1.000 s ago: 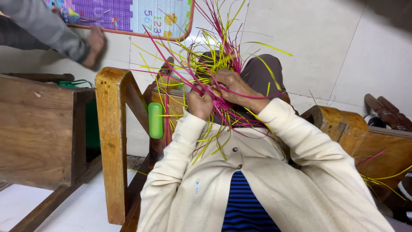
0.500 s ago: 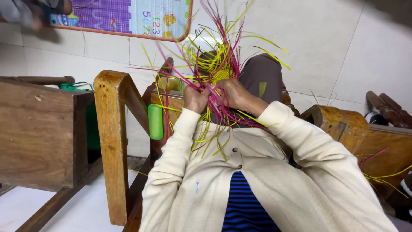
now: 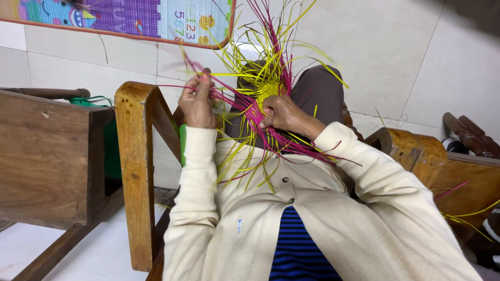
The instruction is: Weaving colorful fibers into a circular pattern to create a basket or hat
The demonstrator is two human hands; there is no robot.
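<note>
A half-woven piece of yellow and magenta strips [image 3: 266,92] rests on my lap, loose strips fanning out in all directions. My right hand [image 3: 281,113] grips the woven centre from the right side. My left hand [image 3: 197,101] is raised to the left of it and pinches magenta strips [image 3: 229,99], drawing them taut away from the weave. My cream cardigan sleeves and a blue striped top fill the lower part of the view.
A wooden chair arm [image 3: 136,156] stands to my left, with a green tube [image 3: 182,140] partly hidden behind my left sleeve. A wooden bench [image 3: 47,156] is further left. More wooden furniture [image 3: 416,151] and loose strips [image 3: 463,208] lie at the right. A colourful play mat [image 3: 156,18] lies on the white tiled floor.
My left hand has let go of the weave's centre and moved up and left, pulling magenta strips out. Another person's arm at the top left has left the view.
</note>
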